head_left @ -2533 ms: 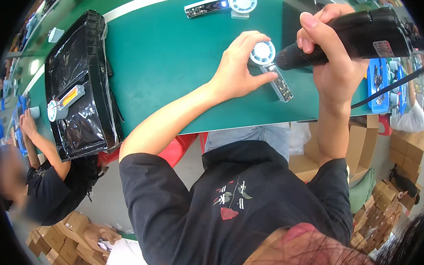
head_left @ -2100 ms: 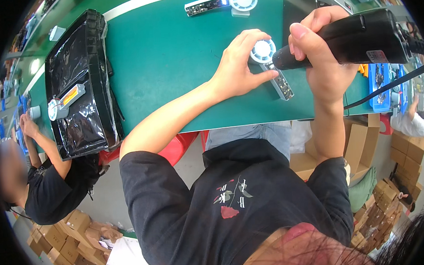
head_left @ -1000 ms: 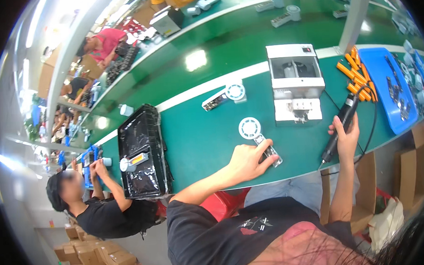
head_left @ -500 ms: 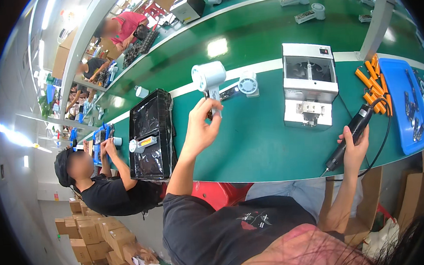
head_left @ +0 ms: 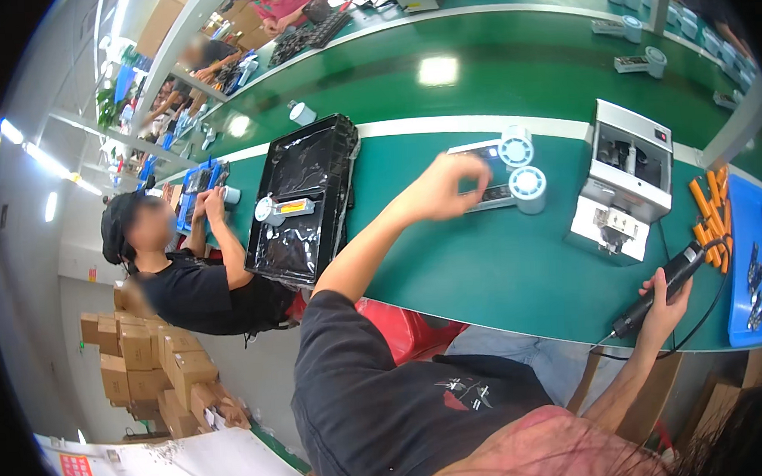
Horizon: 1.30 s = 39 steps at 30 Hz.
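Note:
My left hand hovers over the bench at the handle end of two pale blue handheld fans, its fingers loosely curled with a gap to the thumb and nothing seen in them. The nearer fan lies with its round grille up, handle pointing left and partly behind my fingers. Just behind it rests the second fan, turned the same way. At the right, my right hand is wrapped round a black electric screwdriver, whose thin bit points down-left near the bench's front edge.
A white screw feeder machine stands right of the fans. Beyond it are orange sticks and a blue tray of small dark parts. On the left, a black tray holds another fan. A co-worker sits farther left.
My left hand has put down the fan it held upright, beside the other one, and let go. The view has shifted left. My right hand still grips the screwdriver.

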Each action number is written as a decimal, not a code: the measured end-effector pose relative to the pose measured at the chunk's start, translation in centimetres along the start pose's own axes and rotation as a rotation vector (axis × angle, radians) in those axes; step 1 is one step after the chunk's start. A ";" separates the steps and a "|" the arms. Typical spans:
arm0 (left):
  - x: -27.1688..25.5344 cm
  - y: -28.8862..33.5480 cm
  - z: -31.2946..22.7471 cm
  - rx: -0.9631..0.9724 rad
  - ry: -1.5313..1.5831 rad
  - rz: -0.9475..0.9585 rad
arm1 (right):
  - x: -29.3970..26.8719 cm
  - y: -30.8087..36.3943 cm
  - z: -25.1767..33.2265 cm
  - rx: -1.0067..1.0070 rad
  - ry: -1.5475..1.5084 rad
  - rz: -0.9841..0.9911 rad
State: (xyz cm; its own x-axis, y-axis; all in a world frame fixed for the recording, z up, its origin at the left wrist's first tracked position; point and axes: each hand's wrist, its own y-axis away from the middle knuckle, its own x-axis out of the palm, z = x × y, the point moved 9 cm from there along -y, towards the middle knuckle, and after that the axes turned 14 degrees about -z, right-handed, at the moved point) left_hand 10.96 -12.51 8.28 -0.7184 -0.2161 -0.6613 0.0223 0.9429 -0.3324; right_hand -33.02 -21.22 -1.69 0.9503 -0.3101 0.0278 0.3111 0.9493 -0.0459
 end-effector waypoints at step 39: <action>4.5 -2.0 3.0 -0.150 -0.161 0.028 | 0.8 0.3 2.3 -0.088 -0.034 -0.016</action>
State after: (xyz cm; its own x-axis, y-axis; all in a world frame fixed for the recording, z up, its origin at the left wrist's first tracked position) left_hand 9.77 -16.08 3.98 -0.5982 -0.2161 -0.7717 -0.0719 0.9735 -0.2170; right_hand -32.14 -21.04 0.57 0.9448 -0.3213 0.0634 0.3271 0.9356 -0.1328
